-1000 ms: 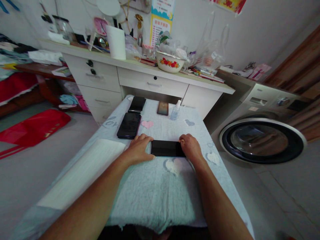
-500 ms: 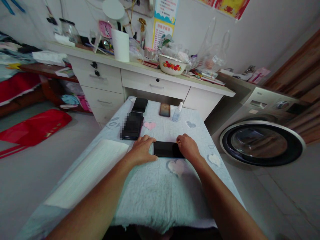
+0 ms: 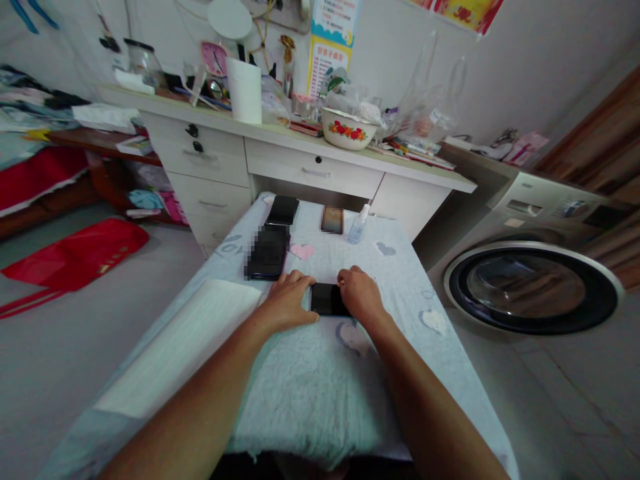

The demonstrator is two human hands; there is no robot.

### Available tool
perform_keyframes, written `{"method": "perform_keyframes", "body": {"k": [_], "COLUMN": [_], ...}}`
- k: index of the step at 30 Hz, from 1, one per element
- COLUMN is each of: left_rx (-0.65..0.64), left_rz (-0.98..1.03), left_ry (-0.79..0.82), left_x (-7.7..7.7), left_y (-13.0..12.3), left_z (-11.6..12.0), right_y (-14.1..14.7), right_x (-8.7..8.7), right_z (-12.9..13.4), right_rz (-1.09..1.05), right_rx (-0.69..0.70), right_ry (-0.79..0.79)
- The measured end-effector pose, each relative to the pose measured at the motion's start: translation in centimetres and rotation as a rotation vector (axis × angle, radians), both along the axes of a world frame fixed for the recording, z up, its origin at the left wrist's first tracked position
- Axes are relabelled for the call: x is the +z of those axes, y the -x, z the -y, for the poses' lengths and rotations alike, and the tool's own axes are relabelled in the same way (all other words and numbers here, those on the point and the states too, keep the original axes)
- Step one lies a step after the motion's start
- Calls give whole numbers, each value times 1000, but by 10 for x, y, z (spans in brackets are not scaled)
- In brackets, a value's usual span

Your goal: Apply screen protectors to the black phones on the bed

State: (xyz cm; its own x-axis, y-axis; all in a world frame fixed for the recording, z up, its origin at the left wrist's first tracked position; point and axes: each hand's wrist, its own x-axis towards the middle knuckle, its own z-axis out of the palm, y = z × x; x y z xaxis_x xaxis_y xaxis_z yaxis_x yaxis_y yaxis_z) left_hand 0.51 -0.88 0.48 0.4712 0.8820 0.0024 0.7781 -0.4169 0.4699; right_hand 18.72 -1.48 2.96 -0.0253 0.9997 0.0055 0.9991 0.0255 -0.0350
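A black smartphone (image 3: 328, 300) lies flat and crosswise on the cloth-covered table, its dark screen facing up. My left hand (image 3: 289, 301) steadies its left end, with the thumb at the near corner and the fingers at the far corner. Over the right part of the screen rests my right hand (image 3: 361, 295), its fingers curled in and pressed together. Whatever those fingers hold, if anything, is hidden beneath them. The right hand also covers the phone's right end.
Beyond my left hand lie a blurred dark device (image 3: 267, 252) and a black flat object (image 3: 283, 211). Farther back are a small blurred brown item (image 3: 333, 219) and a clear spray bottle (image 3: 357, 227). A white sheet (image 3: 185, 343) lies at left. A washing machine (image 3: 525, 193) stands right.
My right hand has slid left along the phone's screen, toward my left hand. The left hand keeps its place at the phone's left end. The whole view has shifted slightly.
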Motion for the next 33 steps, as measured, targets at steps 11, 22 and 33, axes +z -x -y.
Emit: {"method": "perform_keyframes", "body": {"k": [11,22,33], "left_rx": [6,-1,5], "left_rz": [-7,-2,-3], "left_ry": [21,18,33], "left_x": [3,-1,1], "left_y": [-1,-1,-1], "left_z": [0,-2,-1], "right_y": [-10,-36,-66], "right_x": [-1,1,-1], "right_z": [6,5,-1], "right_rz": [-21,-17,-29], "right_rx": [6,-51,-99], "right_ry": [-13,7,30]}}
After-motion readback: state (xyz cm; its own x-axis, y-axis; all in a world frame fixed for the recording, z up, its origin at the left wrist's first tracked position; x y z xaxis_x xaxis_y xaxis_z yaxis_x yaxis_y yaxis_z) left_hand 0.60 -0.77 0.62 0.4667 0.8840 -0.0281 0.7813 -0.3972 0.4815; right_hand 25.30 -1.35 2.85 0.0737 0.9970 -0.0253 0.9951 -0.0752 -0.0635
